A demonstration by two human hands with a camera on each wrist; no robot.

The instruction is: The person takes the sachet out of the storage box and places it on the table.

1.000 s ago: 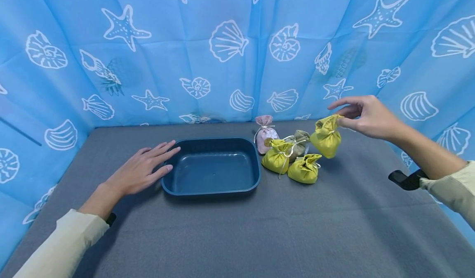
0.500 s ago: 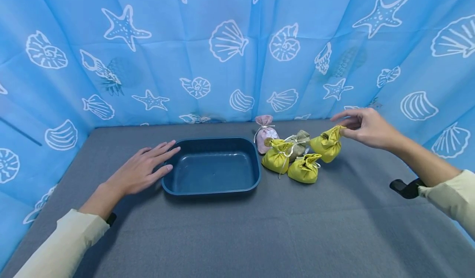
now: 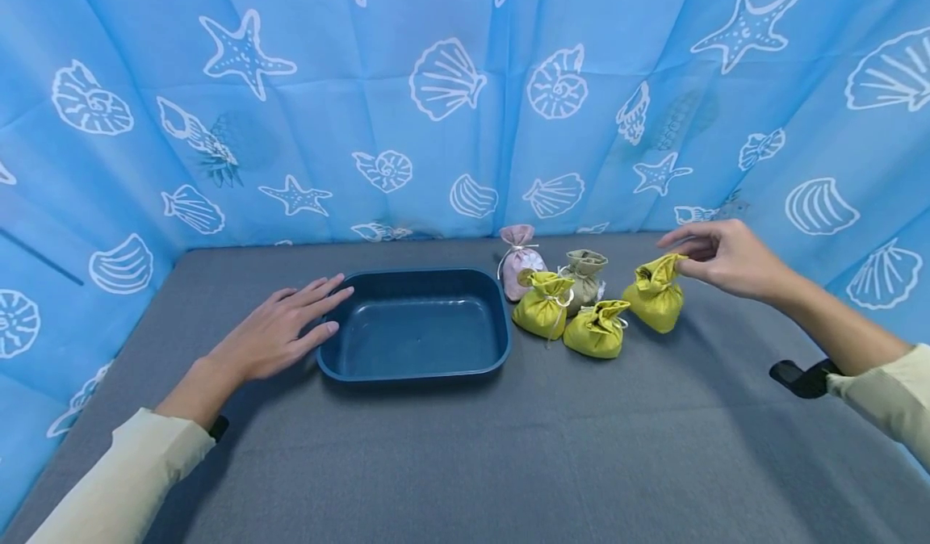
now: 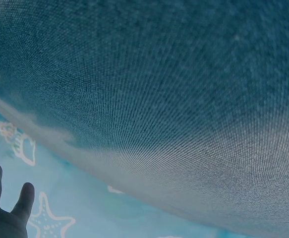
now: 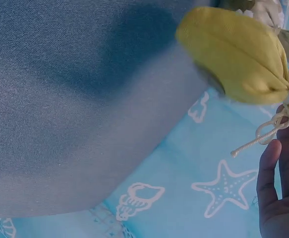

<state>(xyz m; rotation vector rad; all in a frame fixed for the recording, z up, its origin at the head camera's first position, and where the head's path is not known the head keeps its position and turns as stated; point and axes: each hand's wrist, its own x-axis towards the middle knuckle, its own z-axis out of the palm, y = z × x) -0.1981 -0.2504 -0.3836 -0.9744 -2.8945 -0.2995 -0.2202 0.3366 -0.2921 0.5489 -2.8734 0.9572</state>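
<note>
My right hand [image 3: 734, 261] pinches the gathered neck of a yellow drawstring pouch [image 3: 654, 298], which hangs close over the table right of the other pouches. In the right wrist view the yellow pouch [image 5: 233, 54] shows its rounded body and a knotted cream cord [image 5: 263, 134] beside the fingers [image 5: 268, 173]. Fingers straight, my left hand [image 3: 279, 330] lies at the left rim of a dark blue rectangular basin [image 3: 414, 378]. Two more yellow pouches, one at the basin's right side [image 3: 541, 314] and one nearer me [image 3: 596, 334], sit on the table.
An olive pouch [image 3: 584, 274] and a pink pouch [image 3: 519, 269] stand behind the yellow ones. Grey cloth covers the table [image 3: 465, 463]. A blue curtain [image 3: 450, 148] with shell and starfish prints rises along the back and sides.
My right hand has lowered and shifted right with the yellow pouch, away from the group. The olive pouch stands more upright now. The left hand stays at the basin.
</note>
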